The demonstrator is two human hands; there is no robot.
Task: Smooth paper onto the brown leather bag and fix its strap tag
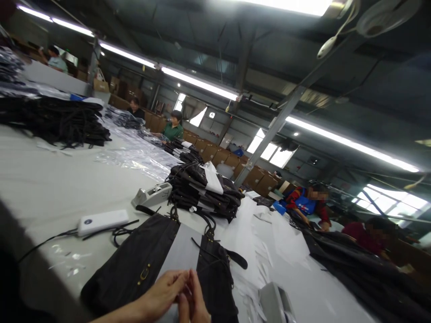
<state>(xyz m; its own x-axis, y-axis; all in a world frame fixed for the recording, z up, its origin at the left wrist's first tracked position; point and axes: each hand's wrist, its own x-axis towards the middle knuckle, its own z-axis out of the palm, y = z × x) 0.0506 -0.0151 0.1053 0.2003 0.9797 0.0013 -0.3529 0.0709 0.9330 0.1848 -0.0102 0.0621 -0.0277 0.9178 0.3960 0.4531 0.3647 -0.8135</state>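
Note:
At the bottom edge my left hand (161, 294) and my right hand (192, 301) meet fingertip to fingertip above a dark brown bag (134, 264) lying flat on the white table (50, 188). A grey-white sheet (183, 253) lies over the bag's middle. Whether the fingers pinch anything small is not visible. The bag has a brass buckle (145, 272) and dark straps (208, 226) at its far end.
A tape dispenser (151, 196), a white power bank (103, 221) with a cable, stacks of dark bags (202, 190), and clear plastic sleeves (134, 157) lie on the table. Several other people work along the far side and right. A grey object (274, 303) sits near the bottom.

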